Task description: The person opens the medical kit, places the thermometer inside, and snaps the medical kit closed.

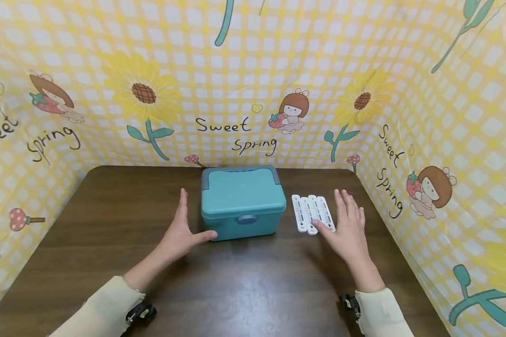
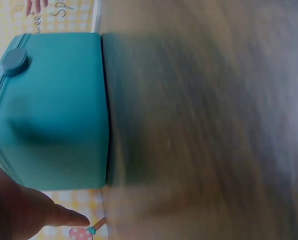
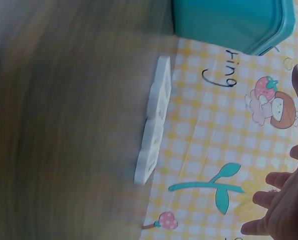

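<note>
A teal storage box (image 1: 243,194) with a grey-blue handle on its lid and a round front latch (image 1: 247,219) stands closed on the table. My left hand (image 1: 180,236) is at its left side, fingers straight and thumb spread toward the lower front corner. To the right of the box lie several white strip thermometers (image 1: 302,215), side by side and slightly staggered. Over their right edge my right hand (image 1: 349,229) hovers with fingers extended, its thumb overlapping them in the head view. In the right wrist view the thermometers (image 3: 156,120) appear edge-on, apart from the hand (image 3: 288,200).
The brown wooden table (image 1: 236,290) ends at the back and sides against a yellow checked cloth (image 1: 219,84) printed with flowers, figures and lettering. Each wrist carries a black strap, the left one (image 1: 141,312) and the right one (image 1: 350,305), beside pale sleeves.
</note>
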Available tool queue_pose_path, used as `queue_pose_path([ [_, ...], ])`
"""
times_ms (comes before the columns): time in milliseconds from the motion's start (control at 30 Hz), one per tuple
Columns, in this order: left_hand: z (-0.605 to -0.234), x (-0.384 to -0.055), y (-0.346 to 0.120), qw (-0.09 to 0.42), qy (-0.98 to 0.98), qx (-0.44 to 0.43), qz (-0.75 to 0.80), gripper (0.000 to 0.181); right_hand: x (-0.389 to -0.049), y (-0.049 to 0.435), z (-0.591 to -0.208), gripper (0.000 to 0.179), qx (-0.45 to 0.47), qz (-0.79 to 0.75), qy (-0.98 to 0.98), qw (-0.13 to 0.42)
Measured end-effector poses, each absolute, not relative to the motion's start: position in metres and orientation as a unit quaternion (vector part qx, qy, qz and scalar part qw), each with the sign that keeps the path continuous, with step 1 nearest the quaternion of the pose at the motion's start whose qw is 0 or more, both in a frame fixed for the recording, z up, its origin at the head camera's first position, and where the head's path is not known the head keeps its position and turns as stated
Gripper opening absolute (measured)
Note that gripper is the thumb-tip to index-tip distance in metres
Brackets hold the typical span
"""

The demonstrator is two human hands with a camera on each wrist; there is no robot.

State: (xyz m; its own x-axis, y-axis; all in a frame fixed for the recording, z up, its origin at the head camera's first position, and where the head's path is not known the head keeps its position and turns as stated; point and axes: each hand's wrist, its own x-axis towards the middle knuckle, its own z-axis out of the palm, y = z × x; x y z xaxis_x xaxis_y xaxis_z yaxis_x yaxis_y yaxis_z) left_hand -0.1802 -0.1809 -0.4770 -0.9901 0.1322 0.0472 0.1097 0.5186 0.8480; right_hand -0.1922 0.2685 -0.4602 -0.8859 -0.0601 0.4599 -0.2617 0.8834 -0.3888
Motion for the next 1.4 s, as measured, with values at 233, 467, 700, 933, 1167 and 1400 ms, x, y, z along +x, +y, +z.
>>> queue_pose_path([
  [233, -0.485, -0.182, -0.164, -0.016, 0.856, 0.049, 0.515, 0.136, -0.194, 0.244, -0.456, 0.103, 0.073, 0.280, -0.928, 0.235],
  [467, -0.488, -0.183, -0.152, -0.022, 0.836, 0.050, 0.546, 0.133, -0.192, 0.218, -0.455, 0.096, 0.064, 0.340, -0.906, 0.245],
  [700, -0.490, -0.185, -0.148, -0.040, 0.824, 0.042, 0.563, 0.128, -0.188, 0.193, -0.455, 0.090, 0.047, 0.384, -0.890, 0.241],
  [933, -0.489, -0.184, -0.143, -0.053, 0.819, 0.042, 0.570, 0.123, -0.184, 0.174, -0.454, 0.087, 0.046, 0.411, -0.875, 0.252],
  [1167, -0.486, -0.184, -0.138, -0.068, 0.828, 0.022, 0.557, 0.122, -0.179, 0.158, -0.454, 0.081, 0.040, 0.434, -0.854, 0.283],
  [1400, -0.485, -0.185, -0.134, -0.086, 0.836, 0.006, 0.542, 0.116, -0.175, 0.143, -0.453, 0.077, 0.043, 0.443, -0.846, 0.292],
])
